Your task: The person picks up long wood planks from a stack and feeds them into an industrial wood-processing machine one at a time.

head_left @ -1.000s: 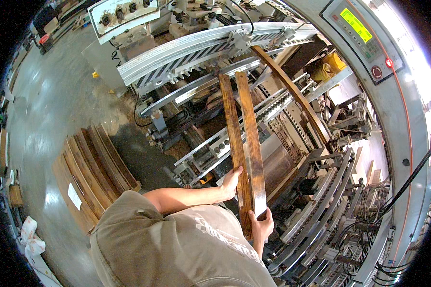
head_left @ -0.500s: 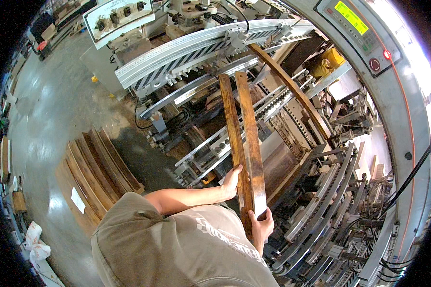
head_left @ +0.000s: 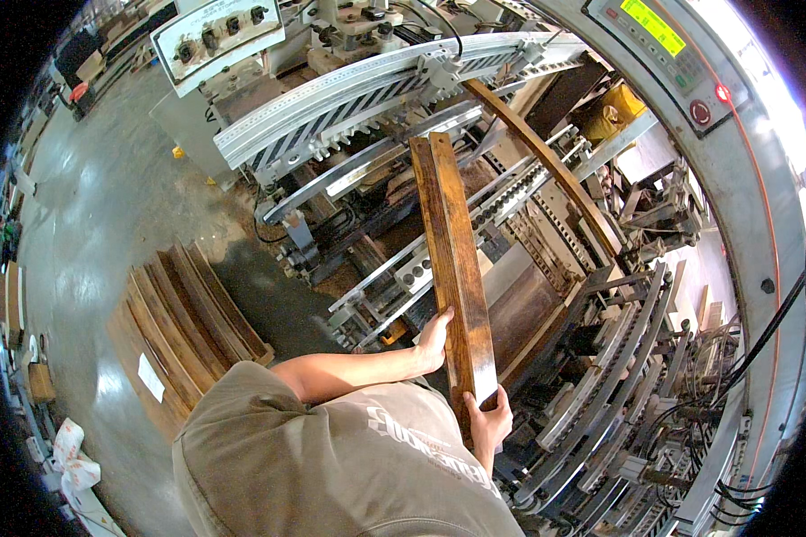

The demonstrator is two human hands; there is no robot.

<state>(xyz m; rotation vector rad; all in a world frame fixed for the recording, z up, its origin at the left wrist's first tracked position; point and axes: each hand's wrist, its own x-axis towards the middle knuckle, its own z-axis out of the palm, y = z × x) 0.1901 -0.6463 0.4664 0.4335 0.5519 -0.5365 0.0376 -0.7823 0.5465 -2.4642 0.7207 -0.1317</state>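
Note:
Two long, brown-stained wooden boards lie side by side in my hands, pointing away from me over the machine. They look pressed against each other along their length. My left hand is closed around the left edge, about two thirds of the way down. Near the close end, my right hand grips the right side, with its thumb on top. Light glints off the right board just above that thumb. My body and shirt hide the boards' nearest end.
Beyond the boards stands a machine with a striped metal rail. A long wooden strip lies across its right part. A control panel with a lit screen is at upper right. Stacked boards sit at left on the concrete floor.
The gap between the two boards has closed, the right one's far end swinging left against the other. Both hands keep nearly the same places.

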